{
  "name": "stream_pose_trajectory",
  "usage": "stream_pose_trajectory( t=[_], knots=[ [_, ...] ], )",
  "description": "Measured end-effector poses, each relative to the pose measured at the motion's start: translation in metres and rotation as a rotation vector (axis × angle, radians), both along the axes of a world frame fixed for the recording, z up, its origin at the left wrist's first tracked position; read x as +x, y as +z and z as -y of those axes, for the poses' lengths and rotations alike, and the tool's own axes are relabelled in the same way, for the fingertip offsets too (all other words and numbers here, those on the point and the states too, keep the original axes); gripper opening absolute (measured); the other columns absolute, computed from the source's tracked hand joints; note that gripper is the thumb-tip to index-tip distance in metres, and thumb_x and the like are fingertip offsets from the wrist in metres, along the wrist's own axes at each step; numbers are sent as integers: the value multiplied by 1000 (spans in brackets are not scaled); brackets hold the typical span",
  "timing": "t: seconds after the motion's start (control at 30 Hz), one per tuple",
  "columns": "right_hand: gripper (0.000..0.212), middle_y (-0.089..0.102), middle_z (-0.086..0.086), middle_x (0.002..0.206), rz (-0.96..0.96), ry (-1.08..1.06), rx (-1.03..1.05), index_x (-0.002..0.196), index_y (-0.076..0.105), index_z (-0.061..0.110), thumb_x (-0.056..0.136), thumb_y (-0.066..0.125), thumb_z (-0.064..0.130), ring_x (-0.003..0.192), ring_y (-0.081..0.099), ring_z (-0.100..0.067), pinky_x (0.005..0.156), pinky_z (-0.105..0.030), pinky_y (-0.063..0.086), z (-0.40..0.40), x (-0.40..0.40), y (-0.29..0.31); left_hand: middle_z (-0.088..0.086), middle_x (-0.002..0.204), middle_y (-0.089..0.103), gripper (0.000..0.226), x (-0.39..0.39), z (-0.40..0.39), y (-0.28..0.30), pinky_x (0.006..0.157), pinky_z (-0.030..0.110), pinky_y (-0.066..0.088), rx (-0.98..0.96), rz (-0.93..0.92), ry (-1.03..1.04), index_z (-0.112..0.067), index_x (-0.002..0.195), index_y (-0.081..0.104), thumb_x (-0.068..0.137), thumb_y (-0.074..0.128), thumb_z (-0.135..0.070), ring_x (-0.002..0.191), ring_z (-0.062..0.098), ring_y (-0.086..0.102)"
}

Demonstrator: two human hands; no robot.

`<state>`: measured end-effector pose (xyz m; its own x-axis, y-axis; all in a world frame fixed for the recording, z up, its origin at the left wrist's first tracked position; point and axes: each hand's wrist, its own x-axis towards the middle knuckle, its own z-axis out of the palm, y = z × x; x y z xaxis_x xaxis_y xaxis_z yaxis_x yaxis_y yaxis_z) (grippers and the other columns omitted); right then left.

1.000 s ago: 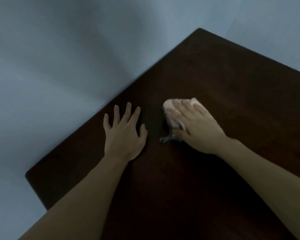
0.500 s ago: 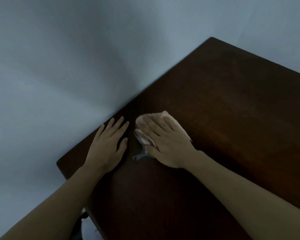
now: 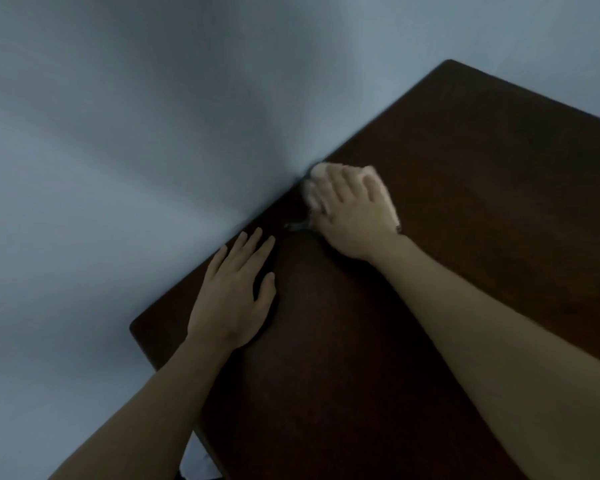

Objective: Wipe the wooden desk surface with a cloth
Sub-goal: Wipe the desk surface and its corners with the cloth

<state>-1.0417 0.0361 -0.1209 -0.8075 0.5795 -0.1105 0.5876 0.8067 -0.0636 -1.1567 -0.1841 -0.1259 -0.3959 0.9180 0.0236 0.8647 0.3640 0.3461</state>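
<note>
I can read no text, label, brand, number or sign anywhere here. The dark brown wooden desk top (image 3: 430,306) under my hands carries no lettering, the pale peach cloth (image 3: 317,173) under my right hand (image 3: 355,216) shows no tag I can make out, and the plain grey-blue wall (image 3: 153,133) bears nothing written.

Cloth (image 3: 368,173) mostly under right hand (image 3: 354,216)
</note>
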Motion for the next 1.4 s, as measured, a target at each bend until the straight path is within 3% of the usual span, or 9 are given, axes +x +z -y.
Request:
stream_pose_trajectory(
  t=[0.2, 0.3, 0.4, 0.47, 0.7, 0.83, 1.0, 1.13, 1.4],
  knots=[
    [68, 14, 0, 170, 18, 350, -33, 162, 10, 29, 102, 23, 59, 158, 8, -21, 126, -44, 4, 32, 62, 5, -5, 166, 22, 63, -1, -2, 0, 125, 28, 0, 8, 3, 1, -28, 158, 31, 99, 24, -48, 154, 8, 8],
    [71, 28, -10, 166, 29, 241, 20, 161, 19, 21, 99, 27, 54, 154, 23, -29, 123, -42, 7, -20, 82, 6, -7, 167, 19, 63, 0, -1, 1, 126, 31, 1, 3, 19, 1, -30, 158, 29, 99, 21, -49, 155, 8, 6],
    [69, -2, -1, 172, 83, -16, -35, 160, -5, 34, 98, 7, 62, 158, -4, -20, 125, -40, -5, -52, 70, 4, -8, 167, 17, 63, 0, -1, 0, 126, 31, 1, 4, 15, 8, -30, 159, 28, 100, 21, -50, 155, 7, 5],
    [68, -10, 0, 172, 90, -113, -58, 162, -5, 32, 103, 13, 60, 157, -11, -20, 126, -44, -8, -45, 48, 6, -8, 167, 17, 63, 0, -1, 0, 126, 31, 0, 1, 4, 6, -30, 159, 28, 100, 20, -50, 155, 7, 5],
    [81, -2, -2, 172, 37, 80, -71, 163, 0, 30, 96, 11, 74, 158, -5, -24, 126, -51, 3, 43, 45, 7, -6, 166, 22, 64, -2, 0, -1, 125, 28, 0, 31, 37, 9, -28, 158, 30, 100, 17, -52, 154, 6, 7],
    [74, -9, 4, 171, 81, 240, -54, 161, -6, 36, 99, 15, 70, 157, -12, -18, 126, -43, -9, 55, 100, 9, -7, 166, 22, 66, 1, 1, 1, 126, 30, 2, 41, 62, 14, -28, 158, 31, 100, 14, -55, 154, 6, 8],
    [72, -7, 1, 172, 91, -21, -25, 156, -13, 36, 91, -4, 66, 157, -9, -19, 124, -39, -10, -1, 105, 8, -8, 166, 22, 68, 1, 1, 2, 127, 33, 4, 39, 67, 21, -29, 158, 31, 98, 14, -57, 154, 5, 8],
    [65, -9, -4, 172, 78, -150, -74, 163, -4, 32, 104, 10, 58, 157, -11, -24, 126, -46, -7, 6, 52, 2, -5, 166, 24, 68, 0, 1, -1, 127, 35, 7, 57, 68, 19, -27, 158, 32, 98, 14, -57, 154, 8, 12],
    [66, -5, -1, 172, 34, 271, -53, 164, 2, 31, 105, 13, 58, 158, -8, -23, 126, -49, -2, 131, 110, 9, 3, 161, 38, 65, -2, 3, -1, 123, 48, 23, 191, 198, 38, -20, 152, 42, 101, 19, -52, 150, 19, 30]
  ],
)
